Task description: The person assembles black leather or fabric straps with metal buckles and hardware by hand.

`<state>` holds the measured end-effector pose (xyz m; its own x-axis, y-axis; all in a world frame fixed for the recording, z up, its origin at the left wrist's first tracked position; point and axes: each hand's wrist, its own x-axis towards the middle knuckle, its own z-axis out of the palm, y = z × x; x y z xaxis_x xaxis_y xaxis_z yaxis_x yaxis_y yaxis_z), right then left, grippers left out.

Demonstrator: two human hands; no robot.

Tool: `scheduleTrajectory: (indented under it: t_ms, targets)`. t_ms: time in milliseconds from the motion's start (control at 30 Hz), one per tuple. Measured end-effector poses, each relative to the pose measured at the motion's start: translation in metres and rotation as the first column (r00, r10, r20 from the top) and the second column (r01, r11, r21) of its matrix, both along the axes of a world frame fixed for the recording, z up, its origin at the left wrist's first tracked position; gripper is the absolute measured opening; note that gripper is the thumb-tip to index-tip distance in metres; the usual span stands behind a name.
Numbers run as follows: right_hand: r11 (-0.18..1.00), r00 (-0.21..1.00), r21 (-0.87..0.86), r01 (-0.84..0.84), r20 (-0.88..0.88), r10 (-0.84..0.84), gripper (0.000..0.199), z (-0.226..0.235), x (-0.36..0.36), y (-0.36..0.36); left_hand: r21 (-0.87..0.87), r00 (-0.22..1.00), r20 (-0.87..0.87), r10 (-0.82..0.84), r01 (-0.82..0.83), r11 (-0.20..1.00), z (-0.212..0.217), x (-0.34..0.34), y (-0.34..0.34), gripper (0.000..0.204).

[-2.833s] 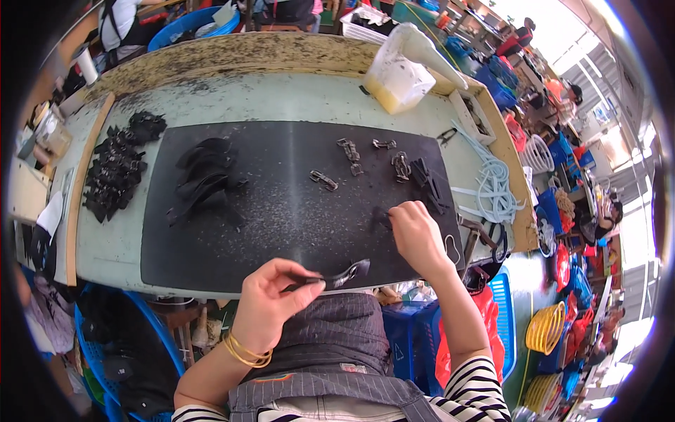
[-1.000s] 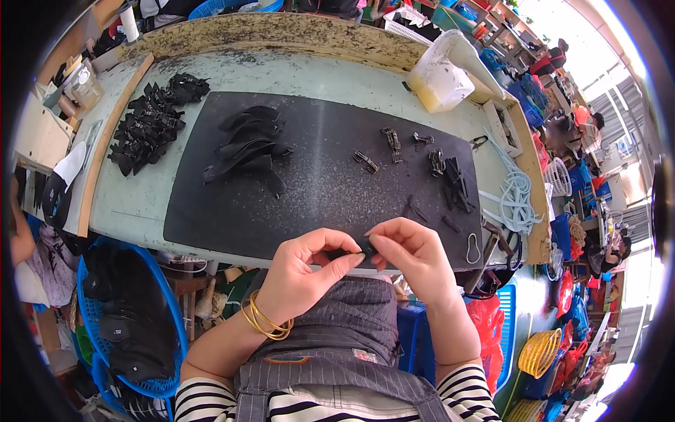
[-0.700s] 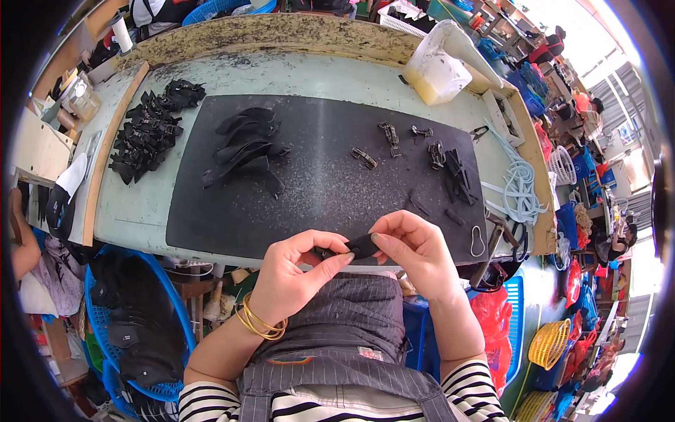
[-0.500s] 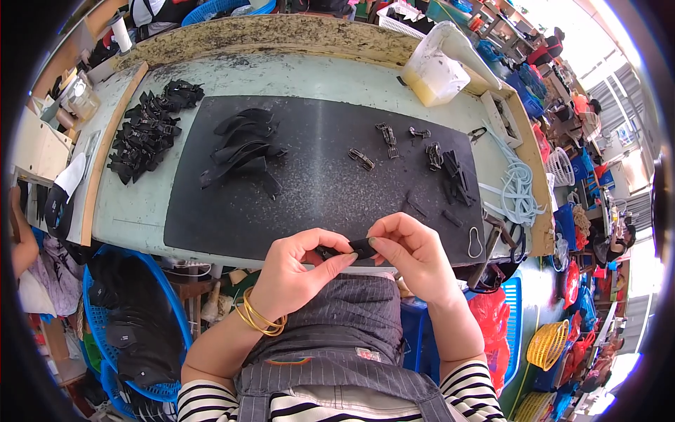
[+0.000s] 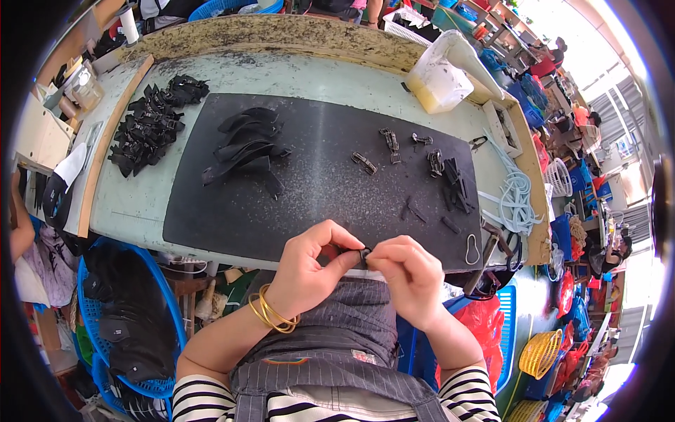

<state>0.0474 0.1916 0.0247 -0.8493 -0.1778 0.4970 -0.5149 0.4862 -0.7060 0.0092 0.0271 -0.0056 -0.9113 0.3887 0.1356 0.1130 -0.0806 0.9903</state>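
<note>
Close together at the front edge of the black mat (image 5: 309,211), my left hand (image 5: 313,271) and my right hand (image 5: 408,278) pinch a small black strap piece (image 5: 365,257) between thumbs and fingers. The fingers cover most of it. Farther out on the mat lie several metal buckles (image 5: 364,163), and short black strips (image 5: 457,187) are bunched at its right side. A stack of curved black fabric pieces (image 5: 246,151) rests on the left half of the mat. Beyond the mat's left edge is a heap of black pieces with buckles (image 5: 148,126).
A plastic container (image 5: 439,81) of yellowish liquid stands at the far right of the table. Pale blue cord (image 5: 517,197) lies coiled at the right, near a metal tool (image 5: 489,253). Blue baskets (image 5: 169,295) of black goods stand at lower left.
My hands have drawn closer together, the right one's fingers curling inward. The black strap piece, more visible before, is now mostly covered. The things on the table have stayed put.
</note>
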Motion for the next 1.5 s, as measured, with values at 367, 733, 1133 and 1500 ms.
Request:
scheduleTrajectory:
  t_ms: [367, 733, 1133, 1500]
  targets:
    - [1.0, 0.976, 0.007, -0.023, 0.218, 0.021, 0.008, 0.01, -0.011, -0.001, 0.263, 0.962, 0.167, -0.216, 0.167, 0.95, 0.0, -0.005, -0.012, 0.022]
    - [0.985, 0.925, -0.136, 0.104, 0.378, -0.045, 0.002, -0.032, -0.049, -0.037, 0.195, 0.922, 0.343, 0.181, -0.259, 0.946, -0.019, -0.019, -0.065, 0.014]
    - [0.899, 0.892, 0.025, 0.438, 0.113, -0.438, 0.007, -0.042, -0.079, 0.036, -0.254, 0.309, -0.155, 0.938, -0.93, 0.264, -0.133, -0.155, -0.34, 0.05]
    - [0.773, 0.899, 0.538, 0.335, 0.064, -0.434, 0.008, -0.014, -0.098, 0.094, -0.375, 0.157, -0.77, 0.618, -0.896, -0.24, -0.096, -0.145, -0.289, 0.058]
